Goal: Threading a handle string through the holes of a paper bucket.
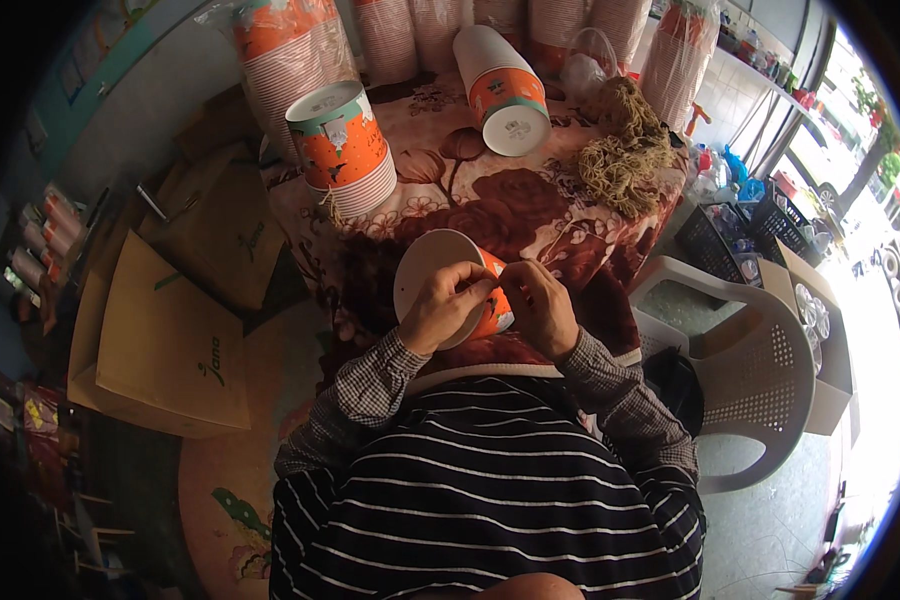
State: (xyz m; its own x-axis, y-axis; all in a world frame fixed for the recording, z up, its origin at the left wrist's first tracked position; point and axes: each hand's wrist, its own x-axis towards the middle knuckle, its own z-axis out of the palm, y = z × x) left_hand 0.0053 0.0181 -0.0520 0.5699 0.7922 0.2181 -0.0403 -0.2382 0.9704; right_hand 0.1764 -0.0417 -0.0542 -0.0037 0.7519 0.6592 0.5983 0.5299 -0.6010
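A paper bucket [498, 320] with an orange printed side lies tilted in front of me, its wide white mouth turned to the left. A small dark spot shows near the rim. My left hand [452, 303] reaches across the mouth, thumb and fingers pinched together near the rim. My right hand [540, 308] is closed against the printed side, its fingertips almost meeting the left ones. Whatever lies between the fingertips is too small to make out. Beyond, a stack of matching buckets [345, 150] stands upside down, and another stack [505, 95] lies on its side.
A hank of tan twine [620, 155] lies at the right of the flowered tablecloth [515, 195]. Plastic-wrapped bucket stacks [385, 40] line the back. Cardboard boxes [170, 345] stand to the left. At the right are a plastic chair [760, 350] and dark crates [715, 245].
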